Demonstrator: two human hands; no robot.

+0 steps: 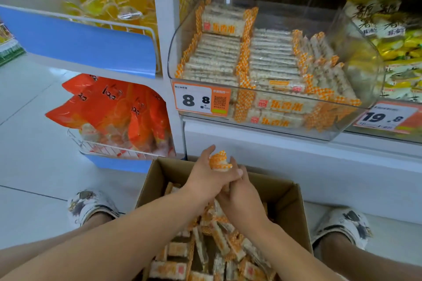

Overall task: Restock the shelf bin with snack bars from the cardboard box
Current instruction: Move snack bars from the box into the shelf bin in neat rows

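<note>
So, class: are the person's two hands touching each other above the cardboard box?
Touching. The head view shows the left hand lying over the right hand, no gap between them.

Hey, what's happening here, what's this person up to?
A person is restocking snack bars. Both hands are over an open cardboard box on the floor, full of loose bars. The left hand grips a bar in an orange-checked wrapper, and the right hand presses against it from below. Above, the clear shelf bin already holds neat rows of the same bars.
</note>
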